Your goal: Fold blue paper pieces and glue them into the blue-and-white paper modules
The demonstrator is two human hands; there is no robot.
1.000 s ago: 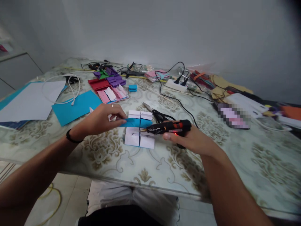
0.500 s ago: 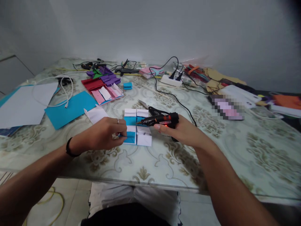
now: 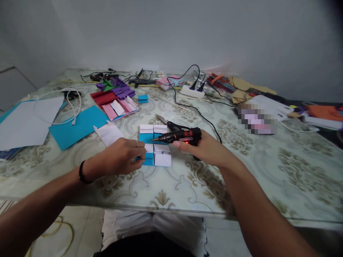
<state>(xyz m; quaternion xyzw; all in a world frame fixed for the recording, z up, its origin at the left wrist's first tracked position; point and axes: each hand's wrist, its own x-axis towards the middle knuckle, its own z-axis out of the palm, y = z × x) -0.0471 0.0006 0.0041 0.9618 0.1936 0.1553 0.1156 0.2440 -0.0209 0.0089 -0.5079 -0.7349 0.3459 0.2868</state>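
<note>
A blue-and-white folded paper piece [image 3: 162,160] lies on the table before me, with rows of white flaps on a blue backing. My left hand [image 3: 123,156] is closed in a pinch at its lower left flap; the fingertips partly hide that flap. In my right hand [image 3: 207,148] is a black glue gun [image 3: 184,135] with orange marks and a small red light. Its nozzle points left, over the middle of the paper piece. Scissors [image 3: 161,118] lie just behind the gun, their handles partly covered by it.
Blue sheets [image 3: 77,126] and white sheets [image 3: 29,121] lie left, under a white cable [image 3: 80,107]. Behind are pink folded paper [image 3: 122,107], purple paper [image 3: 124,91] and a small blue piece [image 3: 143,98]. A black cord [image 3: 198,111] runs to a white power strip [image 3: 191,91].
My left fingers have shifted slightly, and the blue flap area at the lower left is flatter and more covered by them. The glue gun stays over the paper. The whole view has shifted a little.
</note>
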